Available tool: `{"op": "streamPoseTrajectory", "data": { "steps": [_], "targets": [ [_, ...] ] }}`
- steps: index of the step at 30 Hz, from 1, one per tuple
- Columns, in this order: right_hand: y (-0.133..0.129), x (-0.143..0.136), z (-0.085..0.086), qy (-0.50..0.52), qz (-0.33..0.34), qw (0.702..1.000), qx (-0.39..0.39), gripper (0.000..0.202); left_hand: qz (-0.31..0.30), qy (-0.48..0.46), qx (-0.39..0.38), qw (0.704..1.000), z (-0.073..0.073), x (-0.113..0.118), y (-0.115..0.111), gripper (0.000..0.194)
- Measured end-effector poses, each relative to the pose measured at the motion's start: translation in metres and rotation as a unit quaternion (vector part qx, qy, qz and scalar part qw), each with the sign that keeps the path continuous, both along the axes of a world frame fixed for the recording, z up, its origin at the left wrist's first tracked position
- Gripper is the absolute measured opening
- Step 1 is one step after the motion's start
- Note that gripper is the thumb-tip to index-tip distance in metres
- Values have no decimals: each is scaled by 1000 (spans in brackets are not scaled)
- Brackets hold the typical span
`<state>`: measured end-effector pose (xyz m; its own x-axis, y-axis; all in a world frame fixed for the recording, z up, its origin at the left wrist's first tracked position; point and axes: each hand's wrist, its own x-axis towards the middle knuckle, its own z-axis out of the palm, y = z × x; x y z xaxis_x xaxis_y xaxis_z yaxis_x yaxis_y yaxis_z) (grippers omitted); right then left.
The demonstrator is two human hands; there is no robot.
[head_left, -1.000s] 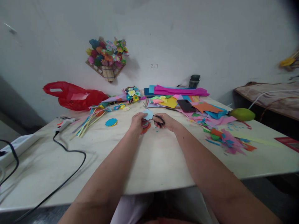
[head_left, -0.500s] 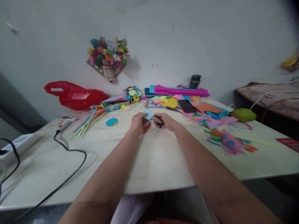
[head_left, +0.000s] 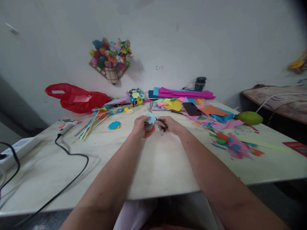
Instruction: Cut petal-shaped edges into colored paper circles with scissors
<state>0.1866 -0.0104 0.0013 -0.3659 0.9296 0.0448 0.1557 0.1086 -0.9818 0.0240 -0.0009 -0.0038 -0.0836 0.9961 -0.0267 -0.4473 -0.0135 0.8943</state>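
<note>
Black cable (head_left: 76,155) crossed left part of surface (head_left: 163,172) to near edge, limiting leftward sweep. Blue scalloped cutout (head_left: 114,125) lay left of left hand (head_left: 140,124), likely for easy reach. Left fingers pinched light-blue flower cutout (head_left: 151,118) over mid-surface, probably steadying rim beside blades; coloured discs (head_left: 149,130) showed below. Right hand (head_left: 171,124) gripped scissors (head_left: 165,124) by handles, tips toward far edge. Phone (head_left: 192,109) and scraps (head_left: 240,147) bounded right side; widest working room lay toward near edge.
</note>
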Motion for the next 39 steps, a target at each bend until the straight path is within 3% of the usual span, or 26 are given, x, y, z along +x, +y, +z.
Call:
{"op": "streamPoseTrajectory", "data": {
  "steps": [12, 18, 27, 34, 39],
  "targets": [
    [-1, -1, 2, -3, -17, 1000, -14, 22, -14, 19, 11, 1000, -2, -5, 2, 23],
    [1, 3, 2, -1, -65, 998, -7, 21, -47, 51, 26, 997, -3, -10, 3, 24],
    [3, 7, 7, 93, -146, 985, 7, 33, -129, 115, -2, 985, -4, -12, 0, 20],
    [1, 2, 8, 126, -102, 987, 2, 36, -208, 165, 16, 964, -8, -9, -3, 25],
    [3, 1, 5, 121, -94, 988, 8, 33, -208, 178, 17, 962, -7, -8, -4, 24]
  ]
}}
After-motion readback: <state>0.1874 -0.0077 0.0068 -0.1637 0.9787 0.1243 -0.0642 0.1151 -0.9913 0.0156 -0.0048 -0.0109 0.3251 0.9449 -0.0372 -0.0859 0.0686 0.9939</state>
